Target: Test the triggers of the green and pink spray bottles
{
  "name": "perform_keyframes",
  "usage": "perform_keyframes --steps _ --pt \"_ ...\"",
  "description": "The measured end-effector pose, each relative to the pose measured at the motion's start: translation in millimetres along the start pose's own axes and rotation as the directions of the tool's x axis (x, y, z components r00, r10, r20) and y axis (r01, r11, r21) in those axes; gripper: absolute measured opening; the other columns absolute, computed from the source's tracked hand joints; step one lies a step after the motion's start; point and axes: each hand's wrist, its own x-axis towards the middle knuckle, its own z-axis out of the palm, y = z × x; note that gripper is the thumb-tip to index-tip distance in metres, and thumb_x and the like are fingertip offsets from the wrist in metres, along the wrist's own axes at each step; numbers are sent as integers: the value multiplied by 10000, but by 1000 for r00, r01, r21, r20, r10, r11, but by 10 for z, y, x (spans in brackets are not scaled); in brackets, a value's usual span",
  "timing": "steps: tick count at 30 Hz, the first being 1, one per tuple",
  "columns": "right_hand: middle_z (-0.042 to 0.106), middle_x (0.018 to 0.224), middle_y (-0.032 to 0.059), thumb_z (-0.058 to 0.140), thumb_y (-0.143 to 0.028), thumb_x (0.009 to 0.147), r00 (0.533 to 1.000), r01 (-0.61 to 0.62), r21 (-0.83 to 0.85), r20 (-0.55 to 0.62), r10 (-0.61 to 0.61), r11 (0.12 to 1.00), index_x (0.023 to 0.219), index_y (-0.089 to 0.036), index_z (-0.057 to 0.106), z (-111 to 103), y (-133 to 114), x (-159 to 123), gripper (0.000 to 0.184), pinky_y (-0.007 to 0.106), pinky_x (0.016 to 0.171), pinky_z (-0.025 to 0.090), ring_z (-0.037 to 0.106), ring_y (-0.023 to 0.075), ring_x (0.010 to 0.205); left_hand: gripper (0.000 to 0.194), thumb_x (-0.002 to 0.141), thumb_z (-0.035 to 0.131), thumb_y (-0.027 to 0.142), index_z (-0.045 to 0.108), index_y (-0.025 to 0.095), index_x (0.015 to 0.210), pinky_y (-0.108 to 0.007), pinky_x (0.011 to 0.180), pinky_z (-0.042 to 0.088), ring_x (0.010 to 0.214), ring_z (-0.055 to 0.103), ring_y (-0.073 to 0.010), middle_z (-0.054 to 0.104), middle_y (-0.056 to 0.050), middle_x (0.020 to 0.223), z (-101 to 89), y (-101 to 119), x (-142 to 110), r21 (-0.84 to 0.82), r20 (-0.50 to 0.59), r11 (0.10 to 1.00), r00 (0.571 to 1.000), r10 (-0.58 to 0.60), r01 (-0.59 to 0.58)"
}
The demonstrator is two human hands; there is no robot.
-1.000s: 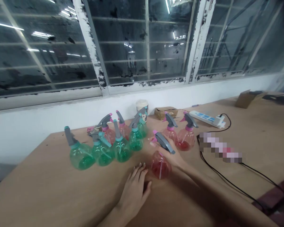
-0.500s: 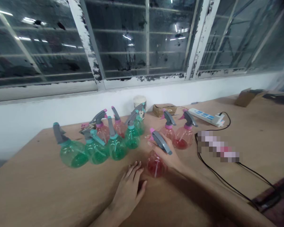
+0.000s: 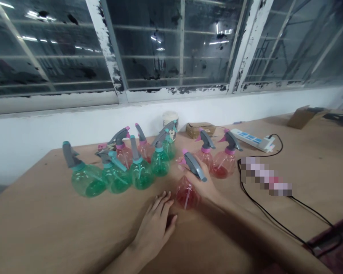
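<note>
Light-brown tabletop (image 3: pixel 40 220) along white wall. Left of center, five green spray bottles (image 3: pixel 142 178), with two rear pink bottles (image 3: pixel 124 155) just behind. Right of center, two more pink bottles (image 3: pixel 223 167) side by side; front pink bottle (image 3: pixel 185 196) nearer viewer. Toward wall: white patterned cup (image 3: pixel 170 120), brown packet (image 3: pixel 200 130), pen (image 3: pixel 238 122), white power strip (image 3: pixel 250 140). Right: black cable (image 3: pixel 263 207), blurred-out object (image 3: pixel 265 177), open cardboard box (image 3: pixel 301 118).

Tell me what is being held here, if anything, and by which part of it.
The right hand holds a red spray bottle by its neck, just below the grey spray head.
</note>
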Motion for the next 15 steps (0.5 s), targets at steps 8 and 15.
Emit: perform_keyframes --steps 8,15 --pt "662 890 27 600 -336 777 999 18 -23 -49 -19 1000 950 -229 593 19 18 61 203 325 756 488 630 189 814 321 859 475 235 494 121 1158 -484 975 444 1222 473 -274 541 -153 1282 -16 12 10 -19 16 1000 1000 1 -1" --pt "620 723 -15 619 -337 766 999 12 -82 -46 -16 997 812 -206 580 34 -8 80 144 275 654 455 573 142 643 322 850 482 231 507 113 1148 -483 977 442 1205 490 -276 556 -155 1264 -25 22 11 -21 6 1000 1000 -2 2"
